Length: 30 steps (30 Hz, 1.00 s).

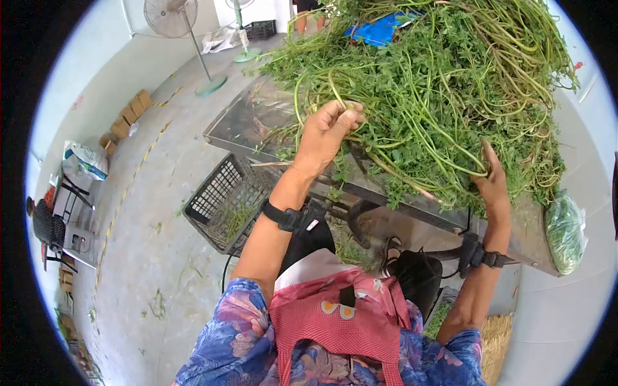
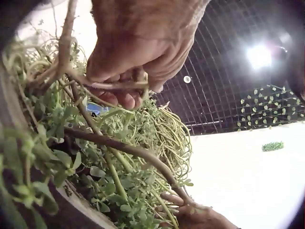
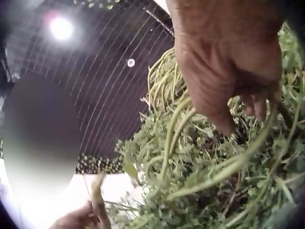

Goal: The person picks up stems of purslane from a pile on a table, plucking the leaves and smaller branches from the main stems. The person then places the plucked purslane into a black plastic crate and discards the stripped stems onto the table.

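Note:
A large heap of leafy green plants with long stems point(image 1: 425, 122) covers the table. In the head view my left hand point(image 1: 327, 132) is raised at the near left of the heap. Its thumb and fingers pinch a stem point(image 2: 119, 86), which shows close up in the left wrist view. My right hand point(image 1: 494, 183) is low at the heap's near right edge, among the leaves. Long green stems point(image 3: 228, 169) bend into its grasp, one finger points up, and some fingertips are hidden by the plants.
A black plastic crate point(image 1: 222, 199) with loose greens stands below the table's left end. On the table's right corner lies a bag of greens point(image 1: 566, 231). A blue item point(image 1: 380, 31) pokes from the heap. Standing fans point(image 1: 193, 38) and another person's legs point(image 1: 310, 23) are beyond.

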Available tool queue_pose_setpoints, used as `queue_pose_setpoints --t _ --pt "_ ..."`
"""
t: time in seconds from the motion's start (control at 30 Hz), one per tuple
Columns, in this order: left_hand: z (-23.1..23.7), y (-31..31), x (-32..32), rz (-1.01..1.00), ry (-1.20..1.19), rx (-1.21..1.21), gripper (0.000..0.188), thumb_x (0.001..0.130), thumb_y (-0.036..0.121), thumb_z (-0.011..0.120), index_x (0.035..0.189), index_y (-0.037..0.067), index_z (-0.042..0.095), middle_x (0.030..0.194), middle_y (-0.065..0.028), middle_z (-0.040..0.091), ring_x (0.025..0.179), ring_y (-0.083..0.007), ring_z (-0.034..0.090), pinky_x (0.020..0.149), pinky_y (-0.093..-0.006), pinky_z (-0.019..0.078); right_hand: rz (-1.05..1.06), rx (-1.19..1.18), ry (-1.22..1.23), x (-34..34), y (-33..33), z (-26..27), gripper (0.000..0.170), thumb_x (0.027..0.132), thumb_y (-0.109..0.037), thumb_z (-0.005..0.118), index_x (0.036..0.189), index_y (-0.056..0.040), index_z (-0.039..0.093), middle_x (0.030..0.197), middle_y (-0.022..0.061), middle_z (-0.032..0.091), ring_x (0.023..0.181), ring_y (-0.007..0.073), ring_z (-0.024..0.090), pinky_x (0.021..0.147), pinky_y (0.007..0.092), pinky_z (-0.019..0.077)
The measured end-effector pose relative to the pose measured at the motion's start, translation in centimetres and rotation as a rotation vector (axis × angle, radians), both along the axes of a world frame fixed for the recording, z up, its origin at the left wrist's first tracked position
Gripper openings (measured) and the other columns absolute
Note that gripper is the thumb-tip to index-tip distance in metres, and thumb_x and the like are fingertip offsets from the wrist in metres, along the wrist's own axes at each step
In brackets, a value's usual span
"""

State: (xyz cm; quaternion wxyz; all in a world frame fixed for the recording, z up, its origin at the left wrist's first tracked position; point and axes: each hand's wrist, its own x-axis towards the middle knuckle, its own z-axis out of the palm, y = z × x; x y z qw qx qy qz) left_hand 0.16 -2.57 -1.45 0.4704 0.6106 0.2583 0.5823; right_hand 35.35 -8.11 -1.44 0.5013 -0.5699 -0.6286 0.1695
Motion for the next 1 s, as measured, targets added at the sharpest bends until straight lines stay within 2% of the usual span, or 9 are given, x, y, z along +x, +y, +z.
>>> queue_pose_setpoints --t 0.1,0.23,0.3,0.4,0.57,0.67,0.87,0.93,1.0 --pt "-0.1 0.6 -0.6 0.025 -0.121 -0.071 0.031 0.092 0.025 0.054 0.106 -0.002 0.056 0.093 -0.0064 0.063 0.079 -0.0083 0.056 0.073 -0.0228 0.0457 0.036 -0.021 -0.260 -1.4 -3.4 3.1 0.071 0.068 0.002 0.062 0.134 -0.0127 0.042 0.141 0.0133 0.034 0.134 0.0255 0.026 0.108 0.0375 0.0206" --pt "-0.3 0.8 -0.5 0.000 -0.207 -0.077 0.028 0.091 0.022 0.055 0.106 -0.002 0.056 0.093 -0.0072 0.064 0.078 -0.0093 0.056 0.073 -0.0231 0.0457 -0.129 0.502 -0.496 -8.1 -5.2 8.3 0.062 0.069 0.002 0.062 0.128 -0.0123 0.049 0.133 0.0155 0.045 0.125 0.0263 0.041 0.104 0.0379 0.0299" --pt "-0.1 0.5 0.0 0.012 -0.215 -0.023 0.026 0.090 0.020 0.057 0.105 -0.002 0.056 0.092 -0.0076 0.065 0.078 -0.0099 0.057 0.074 -0.0237 0.0459 0.127 0.439 -0.340 -10.8 -4.1 8.0 0.050 0.077 -0.003 0.061 0.125 -0.0077 0.051 0.121 0.0138 0.056 0.113 0.0242 0.052 0.095 0.0352 0.0398" --pt "0.5 -0.3 -0.1 0.037 -0.125 0.031 0.024 0.090 0.019 0.057 0.104 -0.001 0.057 0.090 -0.0076 0.065 0.079 -0.0103 0.057 0.075 -0.0240 0.0458 0.528 -0.271 0.403 -16.9 -1.1 5.0 0.045 0.091 -0.023 0.053 0.124 0.0061 0.047 0.109 0.0162 0.060 0.097 0.0179 0.057 0.081 0.0288 0.0484" --pt "0.1 -1.0 0.3 -0.018 -0.107 0.084 0.018 0.090 0.014 0.056 0.102 0.000 0.057 0.089 -0.0051 0.064 0.078 -0.0092 0.056 0.073 -0.0241 0.0467 0.602 -0.487 1.235 -20.2 3.8 3.9 0.029 0.095 -0.025 0.045 0.110 0.0004 0.044 0.091 0.0108 0.053 0.086 0.0240 0.055 0.079 0.0424 0.0491" --pt "-0.4 -0.7 -0.1 0.102 -0.023 0.099 0.017 0.090 0.013 0.055 0.101 0.000 0.057 0.089 -0.0050 0.064 0.080 -0.0095 0.057 0.074 -0.0240 0.0467 0.558 -0.179 1.328 -19.4 6.1 2.0 0.028 0.095 -0.024 0.045 0.110 -0.0003 0.045 0.091 0.0102 0.053 0.090 0.0232 0.054 0.082 0.0436 0.0480" --pt "-1.1 -0.6 0.3 0.014 -0.024 0.107 0.018 0.091 0.013 0.053 0.101 -0.001 0.056 0.092 -0.0062 0.063 0.083 -0.0109 0.059 0.074 -0.0252 0.0477 0.325 -0.167 1.344 -18.8 6.1 0.7 0.030 0.093 -0.025 0.049 0.110 -0.0002 0.046 0.084 0.0072 0.051 0.077 0.0218 0.051 0.087 0.0438 0.0444" --pt "-1.1 -0.7 0.3 0.005 -0.026 0.120 0.019 0.091 0.014 0.054 0.103 -0.001 0.056 0.095 -0.0066 0.062 0.085 -0.0116 0.060 0.074 -0.0259 0.0482 0.300 -0.445 1.440 -19.6 5.4 1.5 0.039 0.093 -0.030 0.049 0.114 0.0018 0.041 0.097 0.0109 0.050 0.088 0.0235 0.050 0.085 0.0443 0.0430" --pt "-1.7 -0.5 0.6 -0.017 0.042 0.093 0.021 0.090 0.016 0.055 0.104 0.001 0.056 0.098 -0.0060 0.062 0.091 -0.0122 0.059 0.077 -0.0265 0.0480 0.742 -0.352 1.376 -18.6 6.3 0.9 0.076 0.092 -0.038 0.049 0.141 0.0025 0.008 0.144 0.0177 0.018 0.117 0.0307 0.036 0.094 0.0478 0.0346"
